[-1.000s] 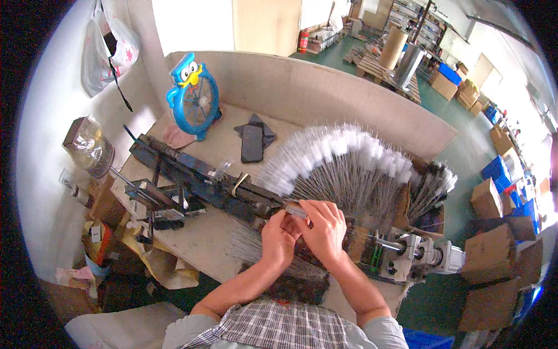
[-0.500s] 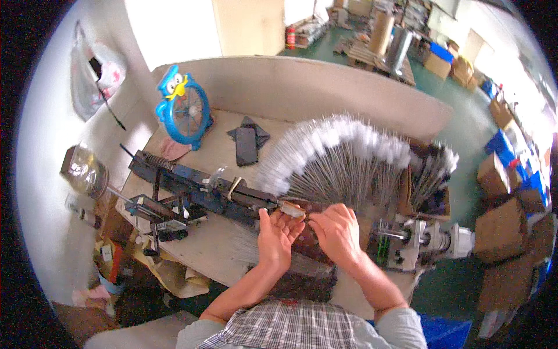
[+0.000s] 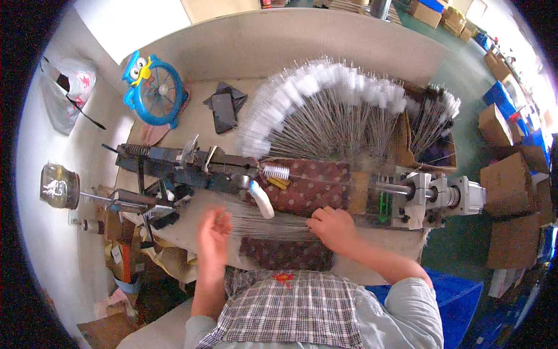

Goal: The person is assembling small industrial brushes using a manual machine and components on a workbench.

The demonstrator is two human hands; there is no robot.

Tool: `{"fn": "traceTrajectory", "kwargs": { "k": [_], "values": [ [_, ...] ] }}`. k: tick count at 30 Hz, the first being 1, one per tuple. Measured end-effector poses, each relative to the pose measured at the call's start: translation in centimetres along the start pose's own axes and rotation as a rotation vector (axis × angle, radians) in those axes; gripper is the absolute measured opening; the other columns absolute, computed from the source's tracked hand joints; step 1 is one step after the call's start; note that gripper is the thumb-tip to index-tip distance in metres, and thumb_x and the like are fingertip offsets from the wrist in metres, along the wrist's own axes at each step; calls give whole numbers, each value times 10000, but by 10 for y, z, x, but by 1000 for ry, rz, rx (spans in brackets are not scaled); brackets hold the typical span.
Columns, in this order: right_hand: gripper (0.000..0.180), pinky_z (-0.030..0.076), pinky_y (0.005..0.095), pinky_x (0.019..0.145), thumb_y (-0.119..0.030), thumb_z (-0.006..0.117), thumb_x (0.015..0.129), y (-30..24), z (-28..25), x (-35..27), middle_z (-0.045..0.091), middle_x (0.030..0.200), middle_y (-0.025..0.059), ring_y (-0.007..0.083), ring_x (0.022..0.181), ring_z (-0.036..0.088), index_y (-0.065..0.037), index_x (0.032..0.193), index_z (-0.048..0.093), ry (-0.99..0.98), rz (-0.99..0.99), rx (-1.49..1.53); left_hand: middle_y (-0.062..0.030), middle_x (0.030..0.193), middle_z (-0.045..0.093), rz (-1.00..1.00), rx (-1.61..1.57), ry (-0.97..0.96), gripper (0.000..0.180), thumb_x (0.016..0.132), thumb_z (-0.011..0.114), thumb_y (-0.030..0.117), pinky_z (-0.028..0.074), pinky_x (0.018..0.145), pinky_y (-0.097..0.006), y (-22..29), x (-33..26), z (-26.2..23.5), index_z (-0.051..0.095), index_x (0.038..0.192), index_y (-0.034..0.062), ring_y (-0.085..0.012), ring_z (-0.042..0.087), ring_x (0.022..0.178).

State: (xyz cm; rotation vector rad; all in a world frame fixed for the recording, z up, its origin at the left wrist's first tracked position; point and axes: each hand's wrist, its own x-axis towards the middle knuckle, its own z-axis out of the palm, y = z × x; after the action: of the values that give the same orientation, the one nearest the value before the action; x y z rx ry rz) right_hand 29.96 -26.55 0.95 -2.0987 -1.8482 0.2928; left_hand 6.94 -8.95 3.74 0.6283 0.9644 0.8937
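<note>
A loose bundle of thin metal wires (image 3: pixel 270 225) lies along the bench's front side. At its right end my right hand (image 3: pixel 334 228) has its fingers closed on a wire tip; how many wires it pinches cannot be made out. My left hand (image 3: pixel 214 235), slightly blurred, is raised by the bundle's left end, loosely curled with fingers apart and nothing seen in it. Behind the hands runs a dark metal twisting machine (image 3: pixel 215 171). A small white-bristled brush (image 3: pixel 276 172) sits at its end above a yellow piece, near a white curved handle (image 3: pixel 263 200).
Finished-looking white wire brushes (image 3: pixel 325 87) fan across the bench's back, beside a carton (image 3: pixel 427 154) of dark brushes. A phone (image 3: pixel 224 113) and a blue cartoon-bird fan (image 3: pixel 154 90) stand back left. A shaft-and-bearing unit (image 3: pixel 436 195) is at right; a jar (image 3: pixel 60 186) hangs at left.
My hands have parted from beside the machine's end. The left has moved left and toward me, the right down to the wires. The view has tilted downward, uncovering the brush and white handle.
</note>
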Motion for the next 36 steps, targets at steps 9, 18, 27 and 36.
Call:
{"fn": "traceTrajectory", "kwargs": {
  "k": [9, 18, 27, 36],
  "values": [
    [162, 485, 376, 630, -216, 686, 702, -4, -15, 9, 550, 804, 35, 227, 823, 566, -127, 823, 624, -129, -59, -155, 10, 725, 566, 226, -165, 504, 353, 823, 630, 438, 448, 519, -232, 97, 56, -215, 571, 847, 91, -102, 544, 636],
    [138, 512, 409, 653, -206, 639, 733, -8, -33, 11, 581, 851, 78, 283, 828, 610, -100, 815, 608, -281, 208, -68, 4, 768, 577, 323, 27, 668, 349, 846, 581, 445, 446, 577, -218, 51, 58, -175, 561, 878, 98, -108, 563, 685],
    [91, 477, 386, 625, -149, 607, 742, 5, -57, -9, 549, 804, 53, 244, 786, 593, -118, 820, 643, -148, 176, -129, -109, 1038, 568, -71, -167, -120, 274, 905, 498, 176, 477, 835, -338, -13, 3, 9, 472, 1135, 29, -200, 570, 943],
    [178, 516, 414, 631, -61, 543, 742, 5, -50, -24, 528, 892, 114, 291, 733, 616, -68, 919, 556, -4, 180, -11, 46, 593, 409, -467, -482, -531, 243, 903, 526, 343, 389, 492, -271, 13, -44, 133, 517, 877, 102, -79, 395, 479]
  ]
}}
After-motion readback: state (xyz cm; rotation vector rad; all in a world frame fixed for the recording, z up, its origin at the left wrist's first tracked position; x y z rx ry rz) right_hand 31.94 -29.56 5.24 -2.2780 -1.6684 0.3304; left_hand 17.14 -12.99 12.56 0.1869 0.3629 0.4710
